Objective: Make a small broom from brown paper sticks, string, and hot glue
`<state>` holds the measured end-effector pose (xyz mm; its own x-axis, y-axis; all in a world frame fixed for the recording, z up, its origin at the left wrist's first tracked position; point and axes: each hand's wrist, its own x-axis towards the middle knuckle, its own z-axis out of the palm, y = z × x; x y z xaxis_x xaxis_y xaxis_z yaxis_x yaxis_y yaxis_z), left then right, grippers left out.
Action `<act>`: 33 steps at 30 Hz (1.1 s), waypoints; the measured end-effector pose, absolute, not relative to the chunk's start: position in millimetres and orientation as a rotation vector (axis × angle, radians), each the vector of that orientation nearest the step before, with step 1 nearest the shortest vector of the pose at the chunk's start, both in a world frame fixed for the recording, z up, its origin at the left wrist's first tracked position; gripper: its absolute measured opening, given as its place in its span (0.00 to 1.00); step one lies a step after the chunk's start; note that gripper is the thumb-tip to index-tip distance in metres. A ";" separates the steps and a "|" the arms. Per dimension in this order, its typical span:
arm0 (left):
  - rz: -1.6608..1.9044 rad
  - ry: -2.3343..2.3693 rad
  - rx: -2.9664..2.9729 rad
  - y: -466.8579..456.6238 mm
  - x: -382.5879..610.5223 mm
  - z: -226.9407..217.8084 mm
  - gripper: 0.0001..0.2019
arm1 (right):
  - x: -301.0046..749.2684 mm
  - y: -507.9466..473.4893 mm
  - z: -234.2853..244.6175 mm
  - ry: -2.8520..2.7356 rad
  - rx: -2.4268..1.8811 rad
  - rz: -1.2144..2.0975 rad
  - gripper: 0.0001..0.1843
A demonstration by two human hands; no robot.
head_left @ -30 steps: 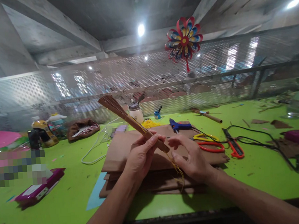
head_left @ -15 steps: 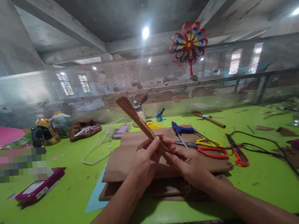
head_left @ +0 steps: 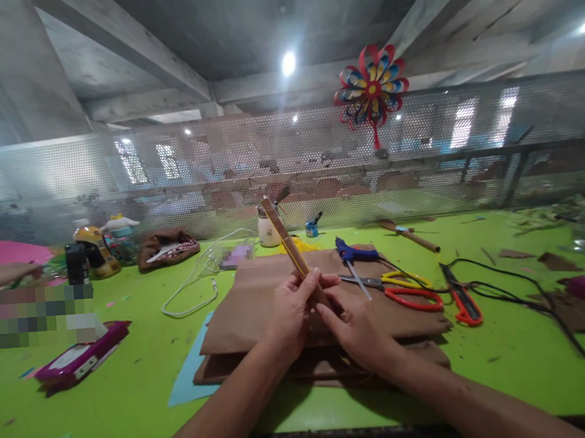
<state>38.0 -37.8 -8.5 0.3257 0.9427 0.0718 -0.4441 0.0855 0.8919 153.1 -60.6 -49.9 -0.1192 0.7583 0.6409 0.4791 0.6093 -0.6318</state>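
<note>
Between my hands stands a narrow bundle of folded brown paper (head_left: 284, 239), tilted up and to the left, with a yellow line along its edge. My left hand (head_left: 290, 316) pinches its lower part between thumb and fingers. My right hand (head_left: 363, 324) closes round the bottom end, which its fingers mostly hide. Both hands are above a stack of brown paper sheets (head_left: 249, 315). On that stack, right of my hands, lie a blue glue gun (head_left: 357, 252) and scissors (head_left: 413, 298) with red and yellow handles.
An orange-and-black cutter (head_left: 463, 300) and black cord lie to the right. Behind it rests a brown handled brush-like piece (head_left: 419, 239). A white cable (head_left: 179, 311), a purple packet (head_left: 82, 357) and another person's hand (head_left: 10, 273) are at left. A mesh screen (head_left: 200, 185) stands behind.
The paper bundle has turned, so its fanned strips no longer show and a narrow flat side faces me. It stands more upright. Another person's hand has appeared at left.
</note>
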 end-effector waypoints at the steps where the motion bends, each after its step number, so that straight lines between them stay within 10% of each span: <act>1: 1.133 0.623 0.980 -38.4 38.7 -8.2 0.12 | 153.5 -60.6 -50.0 -1.765 -1.021 0.287 0.10; 33: 1.147 0.648 0.923 -33.9 48.5 -19.0 0.10 | 151.4 -67.4 -50.5 -1.954 -1.283 -0.052 0.15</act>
